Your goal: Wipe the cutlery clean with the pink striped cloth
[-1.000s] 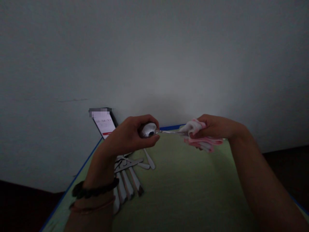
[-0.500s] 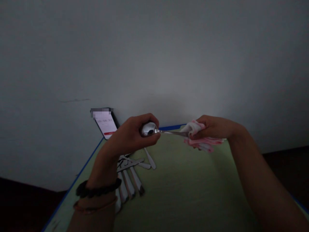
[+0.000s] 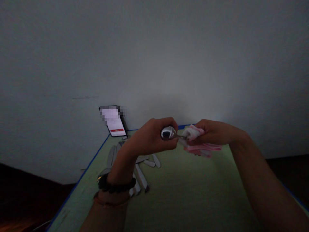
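My left hand [image 3: 151, 138] is closed around the bowl of a shiny metal spoon [image 3: 169, 132], held above the green tabletop. My right hand [image 3: 213, 132] grips a pink and white cloth [image 3: 196, 141] that is wrapped round the spoon's handle, right up against the bowl. The handle is almost wholly hidden inside the cloth. Both hands nearly touch. A dark bead bracelet sits on my left wrist.
Several pieces of cutlery [image 3: 141, 170] lie in a heap on the green table [image 3: 183, 193] under my left forearm. A phone [image 3: 114, 122] with a lit screen leans against the grey wall at the table's far left corner. The table has a blue edge.
The cloth in my right hand has slid along the spoon handle toward the bowl, so the hands are closer together. The view has shifted, moving everything a little to the right.
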Demonstrator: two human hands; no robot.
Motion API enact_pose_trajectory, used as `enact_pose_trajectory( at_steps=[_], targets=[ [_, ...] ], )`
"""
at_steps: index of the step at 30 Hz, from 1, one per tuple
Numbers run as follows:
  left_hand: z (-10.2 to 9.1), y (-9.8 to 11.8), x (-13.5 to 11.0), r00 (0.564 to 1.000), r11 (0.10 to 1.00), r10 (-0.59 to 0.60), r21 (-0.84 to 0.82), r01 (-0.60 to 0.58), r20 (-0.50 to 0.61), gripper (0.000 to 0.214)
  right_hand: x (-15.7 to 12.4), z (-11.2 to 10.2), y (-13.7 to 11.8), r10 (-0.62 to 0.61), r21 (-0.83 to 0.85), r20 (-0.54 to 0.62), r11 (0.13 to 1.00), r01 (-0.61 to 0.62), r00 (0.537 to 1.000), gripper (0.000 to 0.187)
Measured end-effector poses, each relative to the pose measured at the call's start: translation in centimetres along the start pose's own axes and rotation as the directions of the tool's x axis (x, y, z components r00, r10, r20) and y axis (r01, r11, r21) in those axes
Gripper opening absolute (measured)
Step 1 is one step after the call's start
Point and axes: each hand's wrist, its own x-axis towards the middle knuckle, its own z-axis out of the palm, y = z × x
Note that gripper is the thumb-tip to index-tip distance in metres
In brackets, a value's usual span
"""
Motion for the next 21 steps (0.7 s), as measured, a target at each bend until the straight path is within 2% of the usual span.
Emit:
enact_pose_trajectory(
  at_steps=[3,6,12,17,21],
  targets=[
    [0.7,-0.1,0.5,0.999,0.999,0.033,-0.006,-0.033,0.037,0.012,0.3,0.1,-0.2,0.024,-0.079,-0.013,0.997,-0.025,1.000,0.027],
    [1.0,-0.7,0.7,0.999,0.999,0.032,0.001,-0.032,0.026,0.014,0.2,-0.3,0.2,0.030,-0.096,-0.026,0.995,-0.032,0.999,0.029],
    [0.7,-2.3,0.4,0.999,0.999,-0.044,-0.026,0.043,-0.030,0.013,-0.1,-0.9,1.8,0.050,-0.021,-0.016,0.999,-0.050,0.999,0.031],
    [0.2,-2.5,0.1,0.998,0.998,-0.046,-0.048,0.044,-0.048,0.013,-0.1,-1.1,2.4,0.045,0.060,-0.022,0.997,-0.043,0.999,0.028],
    [0.0,-2.9,0.0,0.992,0.991,-0.078,-0.114,0.067,-0.099,0.026,-0.2,-1.1,2.4,0.050,0.068,-0.063,0.997,-0.046,0.997,0.030]
  ],
)
